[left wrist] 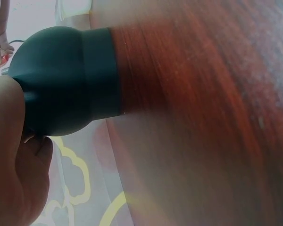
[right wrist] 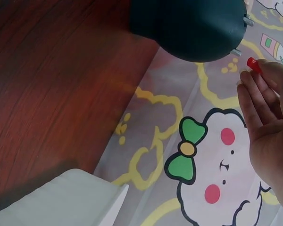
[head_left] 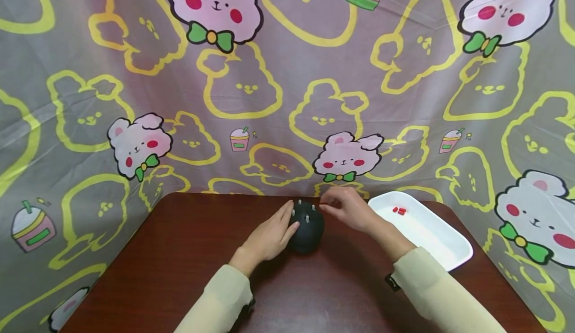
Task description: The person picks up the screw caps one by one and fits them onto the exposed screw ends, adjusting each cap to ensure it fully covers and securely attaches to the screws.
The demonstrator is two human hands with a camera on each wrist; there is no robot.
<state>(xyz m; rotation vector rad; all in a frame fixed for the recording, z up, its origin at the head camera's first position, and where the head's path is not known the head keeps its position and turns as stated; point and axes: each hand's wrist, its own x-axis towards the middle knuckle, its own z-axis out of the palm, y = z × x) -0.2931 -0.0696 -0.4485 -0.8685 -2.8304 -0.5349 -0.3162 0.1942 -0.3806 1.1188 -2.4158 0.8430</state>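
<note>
A dark, rounded ball-like body (head_left: 307,238) with a short cylindrical base stands on the table, and several threaded metal studs (right wrist: 236,52) stick out of its top. My left hand (head_left: 267,235) rests against its left side, fingers fairly straight, thumb on the near side. In the left wrist view some of those fingers are hidden behind the body. Just right of the top, my right hand (head_left: 348,208) pinches a small red cylindrical piece (right wrist: 253,65) between thumb and fingertips. That piece is close to a stud but apart from it in the right wrist view.
At the right of the brown table (head_left: 179,258) lies a white tray (head_left: 437,238) holding several small red pieces (head_left: 400,210); my right forearm passes over its near left edge. A patterned curtain (head_left: 278,103) hangs behind the table and along its sides.
</note>
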